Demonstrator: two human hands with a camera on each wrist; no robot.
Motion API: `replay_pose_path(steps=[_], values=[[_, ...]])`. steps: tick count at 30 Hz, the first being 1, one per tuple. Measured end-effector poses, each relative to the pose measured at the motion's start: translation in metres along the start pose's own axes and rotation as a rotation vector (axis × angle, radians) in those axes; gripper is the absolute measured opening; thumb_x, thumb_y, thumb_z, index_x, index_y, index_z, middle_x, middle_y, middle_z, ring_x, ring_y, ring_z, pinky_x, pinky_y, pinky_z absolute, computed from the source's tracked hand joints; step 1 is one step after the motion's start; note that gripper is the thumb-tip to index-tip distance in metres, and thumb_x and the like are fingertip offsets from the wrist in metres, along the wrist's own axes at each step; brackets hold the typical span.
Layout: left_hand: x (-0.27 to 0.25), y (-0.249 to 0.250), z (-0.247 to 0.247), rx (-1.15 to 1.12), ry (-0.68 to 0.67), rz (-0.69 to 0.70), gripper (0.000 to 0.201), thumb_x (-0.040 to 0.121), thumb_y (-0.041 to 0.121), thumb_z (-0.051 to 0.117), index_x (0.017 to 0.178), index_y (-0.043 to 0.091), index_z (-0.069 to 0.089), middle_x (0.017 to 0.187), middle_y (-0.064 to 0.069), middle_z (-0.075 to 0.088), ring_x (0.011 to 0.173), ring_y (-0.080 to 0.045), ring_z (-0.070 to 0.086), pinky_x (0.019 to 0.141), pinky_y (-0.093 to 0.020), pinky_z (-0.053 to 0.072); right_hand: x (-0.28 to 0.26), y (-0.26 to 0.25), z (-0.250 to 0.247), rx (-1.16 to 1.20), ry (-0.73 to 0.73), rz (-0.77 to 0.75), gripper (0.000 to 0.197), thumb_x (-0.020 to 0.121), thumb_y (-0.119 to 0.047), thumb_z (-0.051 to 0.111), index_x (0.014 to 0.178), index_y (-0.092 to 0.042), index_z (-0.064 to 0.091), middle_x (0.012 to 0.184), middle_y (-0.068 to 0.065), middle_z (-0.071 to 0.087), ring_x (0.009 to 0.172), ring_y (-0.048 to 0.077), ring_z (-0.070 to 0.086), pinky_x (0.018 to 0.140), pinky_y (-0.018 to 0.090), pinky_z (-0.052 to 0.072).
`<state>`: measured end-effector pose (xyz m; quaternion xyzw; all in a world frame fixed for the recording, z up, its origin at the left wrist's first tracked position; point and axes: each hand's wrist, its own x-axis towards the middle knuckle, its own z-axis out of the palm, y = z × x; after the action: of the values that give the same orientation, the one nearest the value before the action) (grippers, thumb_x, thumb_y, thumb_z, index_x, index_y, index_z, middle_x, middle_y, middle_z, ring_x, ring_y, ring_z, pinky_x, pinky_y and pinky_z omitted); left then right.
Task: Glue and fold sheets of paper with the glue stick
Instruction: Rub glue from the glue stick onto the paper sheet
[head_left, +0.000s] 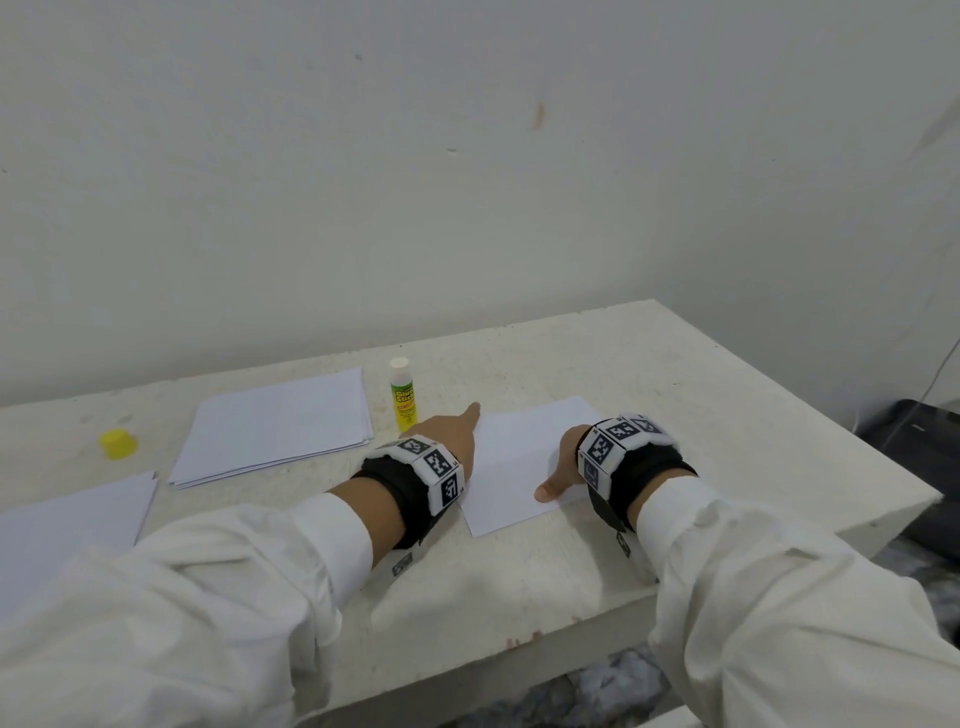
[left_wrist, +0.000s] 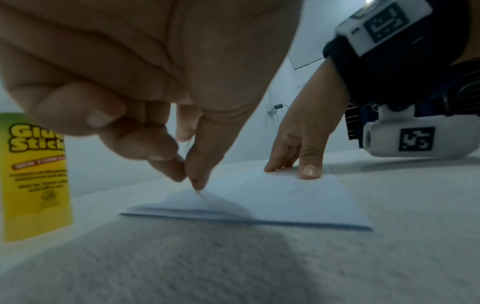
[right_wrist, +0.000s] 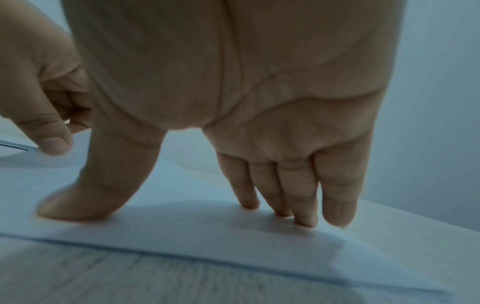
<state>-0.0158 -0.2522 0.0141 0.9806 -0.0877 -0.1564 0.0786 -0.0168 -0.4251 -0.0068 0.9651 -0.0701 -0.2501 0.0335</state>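
A folded white sheet (head_left: 519, 467) lies on the table in front of me. My left hand (head_left: 470, 415) is at its far left corner. In the left wrist view its fingertips (left_wrist: 197, 179) pinch the top layer's lifted corner of the sheet (left_wrist: 285, 201). My right hand (head_left: 558, 467) rests on the sheet's right part, with straight fingers (right_wrist: 306, 218) and the thumb pressing the paper (right_wrist: 207, 240) flat. The yellow glue stick (head_left: 402, 395) stands upright and uncapped just left of the sheet, close to my left hand.
The yellow cap (head_left: 118, 443) sits far left on the table (head_left: 675, 374). A stack of white sheets (head_left: 275, 426) lies left of the glue stick, and more sheets (head_left: 72, 519) lie at the left edge. A wall runs behind; a black object (head_left: 914, 441) lies beyond the table's right edge.
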Motion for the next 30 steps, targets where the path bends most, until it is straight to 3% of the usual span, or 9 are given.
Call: replay_pose_path(steps=[2, 4, 7, 10, 14, 19, 22, 25, 30], values=[[-0.001, 0.003, -0.002, 0.041, -0.012, 0.007, 0.023, 0.096, 0.013, 0.046, 0.117, 0.009, 0.055, 0.102, -0.007, 0.061, 0.088, -0.019, 0.06, 0.067, -0.02, 0.041, 0.0, 0.0, 0.001, -0.007, -0.002, 0.004, 0.069, 0.062, -0.079, 0.061, 0.095, -0.019, 0.068, 0.097, 0.003, 0.069, 0.093, 0.026, 0.062, 0.091, 0.041, 0.047], [0.001, 0.002, 0.0, 0.013, 0.011, -0.01, 0.02, 0.095, 0.017, 0.048, 0.077, 0.01, 0.053, 0.077, -0.002, 0.052, 0.07, -0.017, 0.054, 0.053, -0.018, 0.034, -0.001, 0.0, 0.0, 0.012, -0.003, 0.009, 0.071, 0.061, -0.078, 0.063, 0.098, -0.018, 0.067, 0.101, 0.004, 0.068, 0.097, 0.027, 0.062, 0.092, 0.042, 0.047], [-0.002, 0.001, 0.008, -0.311, 0.082, -0.001, 0.056, 0.091, 0.02, 0.057, 0.139, 0.011, 0.03, 0.094, -0.008, 0.058, 0.078, -0.022, 0.059, 0.06, -0.023, 0.041, -0.006, -0.001, -0.002, 0.079, 0.027, 0.042, 0.079, 0.067, -0.064, 0.071, 0.124, -0.012, 0.053, 0.124, 0.007, 0.059, 0.114, 0.03, 0.056, 0.097, 0.04, 0.044], [-0.012, 0.004, 0.016, -0.434, 0.089, 0.13, 0.097, 0.09, 0.011, 0.058, 0.15, 0.027, -0.016, 0.115, -0.012, 0.059, 0.065, -0.019, 0.057, 0.057, -0.023, 0.044, -0.011, -0.004, -0.002, 0.092, 0.055, 0.071, 0.086, 0.067, -0.061, 0.074, 0.132, -0.012, 0.045, 0.132, 0.008, 0.052, 0.12, 0.03, 0.051, 0.1, 0.041, 0.042], [-0.012, 0.004, 0.015, -0.692, -0.145, 0.017, 0.058, 0.091, 0.001, 0.054, 0.145, 0.015, 0.038, 0.136, -0.014, 0.051, 0.111, -0.03, 0.06, 0.092, -0.034, 0.051, -0.018, -0.008, -0.003, 0.108, 0.021, 0.007, 0.059, 0.075, -0.052, 0.07, 0.119, -0.013, 0.059, 0.119, 0.006, 0.06, 0.112, 0.027, 0.056, 0.096, 0.037, 0.046], [-0.01, -0.002, 0.016, -1.055, -0.226, -0.113, 0.021, 0.092, -0.007, 0.051, 0.107, 0.006, 0.059, 0.109, -0.014, 0.059, 0.089, -0.022, 0.06, 0.079, -0.032, 0.057, -0.046, -0.009, -0.007, 0.296, 0.209, -0.201, 0.021, 0.086, -0.015, 0.055, 0.068, -0.006, 0.053, 0.071, 0.006, 0.053, 0.074, 0.021, 0.05, 0.06, 0.023, 0.04], [-0.014, -0.002, 0.012, -1.246, -0.279, -0.174, 0.022, 0.09, -0.016, 0.048, 0.107, -0.006, 0.058, 0.106, -0.015, 0.053, 0.097, -0.032, 0.056, 0.062, -0.039, 0.06, -0.078, -0.016, 0.0, 0.465, -0.029, -0.396, 0.021, 0.085, -0.016, 0.059, 0.1, -0.014, 0.074, 0.095, 0.002, 0.069, 0.086, 0.013, 0.059, 0.084, 0.025, 0.047], [-0.014, -0.003, 0.011, -1.321, -0.312, -0.195, 0.037, 0.089, -0.02, 0.045, 0.124, -0.011, 0.05, 0.12, -0.022, 0.05, 0.106, -0.041, 0.056, 0.055, -0.035, 0.056, -0.084, -0.037, 0.015, 0.123, -0.087, -0.483, 0.044, 0.093, -0.014, 0.048, 0.136, -0.018, 0.049, 0.136, 0.0, 0.051, 0.121, 0.019, 0.048, 0.106, 0.033, 0.037], [-0.01, -0.009, 0.014, -1.315, -0.33, -0.198, 0.038, 0.088, -0.022, 0.045, 0.124, -0.008, 0.05, 0.104, -0.024, 0.055, 0.088, -0.04, 0.062, 0.057, -0.037, 0.059, -0.03, -0.026, 0.037, -0.209, -0.022, -0.253, 0.037, 0.09, -0.022, 0.056, 0.126, -0.016, 0.053, 0.117, 0.005, 0.059, 0.118, 0.028, 0.056, 0.096, 0.04, 0.047]])
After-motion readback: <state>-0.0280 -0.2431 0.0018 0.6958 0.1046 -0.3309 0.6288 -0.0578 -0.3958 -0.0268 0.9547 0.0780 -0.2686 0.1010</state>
